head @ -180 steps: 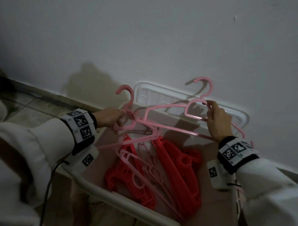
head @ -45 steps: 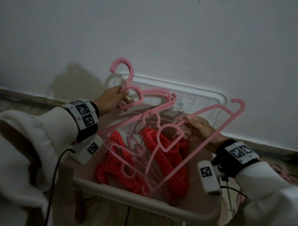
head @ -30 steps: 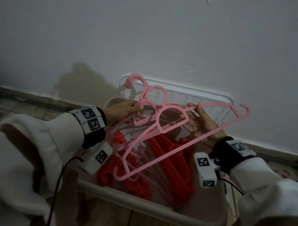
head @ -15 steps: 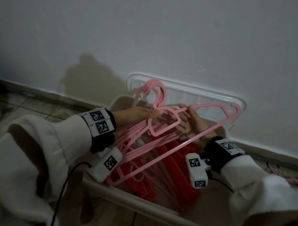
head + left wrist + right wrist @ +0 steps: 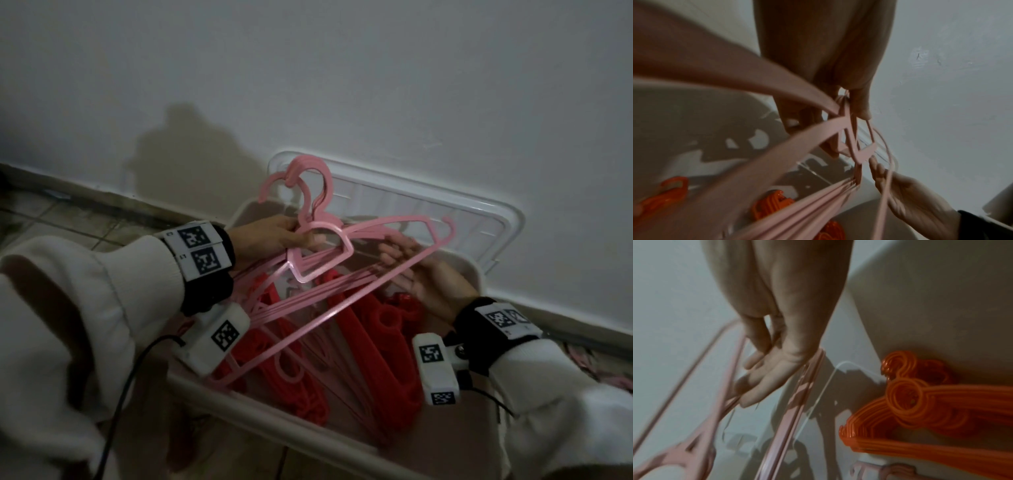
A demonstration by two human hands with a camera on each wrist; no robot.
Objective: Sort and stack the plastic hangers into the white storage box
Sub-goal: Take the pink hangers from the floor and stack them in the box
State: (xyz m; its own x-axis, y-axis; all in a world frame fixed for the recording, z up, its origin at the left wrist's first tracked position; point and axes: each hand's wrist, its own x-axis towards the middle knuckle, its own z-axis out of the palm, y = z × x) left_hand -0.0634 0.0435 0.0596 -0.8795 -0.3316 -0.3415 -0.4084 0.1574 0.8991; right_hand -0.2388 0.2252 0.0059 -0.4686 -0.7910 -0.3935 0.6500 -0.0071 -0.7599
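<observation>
The tiled floor (image 5: pixel 51 219) carries the white storage box (image 5: pixel 308 425), which stands against the wall just ahead of both hands. A clear lid (image 5: pixel 479 219) leans behind it, beyond the fingertips. Right of the right wrist, dim pink shapes (image 5: pixel 582 359) on the floor may be more hangers.

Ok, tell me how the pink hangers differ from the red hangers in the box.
The pink hangers are thin-framed and pale; the red hangers look thicker and brighter. The pink ones are held bunched above the white storage box, the left hand gripping below their hooks and the right hand flat beneath; the red ones lie stacked inside. Both are hooked plastic hangers.
</observation>
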